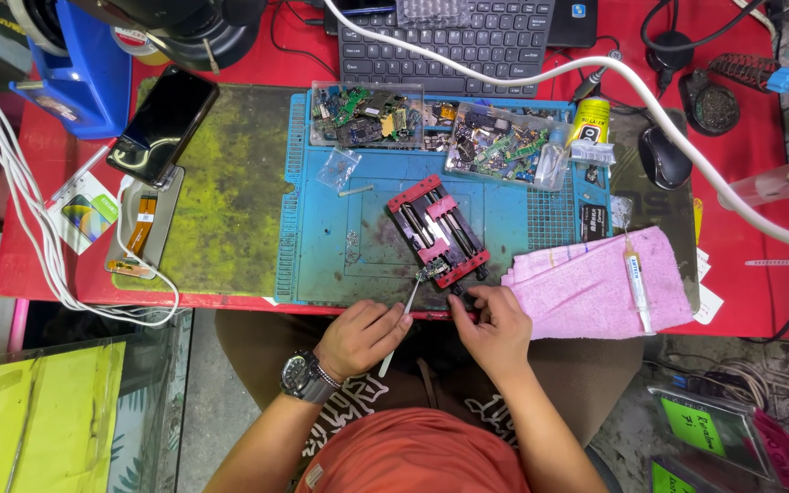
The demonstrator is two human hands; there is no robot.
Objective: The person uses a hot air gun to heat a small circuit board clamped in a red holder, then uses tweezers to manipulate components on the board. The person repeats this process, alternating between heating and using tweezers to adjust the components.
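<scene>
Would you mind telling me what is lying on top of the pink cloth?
A syringe with a white label lies lengthwise on the pink cloth. The right hand touches the cloth's left edge. Whatever is under the cloth is covered.

Open mat ahead-left of the left hand (361,336): bare blue repair mat (321,246) with only a small plastic bag (337,168) and a few loose screws, then a bare green mat (230,183) further left. Straight ahead of both hands the red-and-black board clamp (438,232) blocks the way, with two clear bins of scrap boards (367,114) behind it. Right of the right hand (495,319) a folded pink cloth (595,278) with a syringe (637,278) sits just beside, and a white hose (687,146) crosses above.
</scene>
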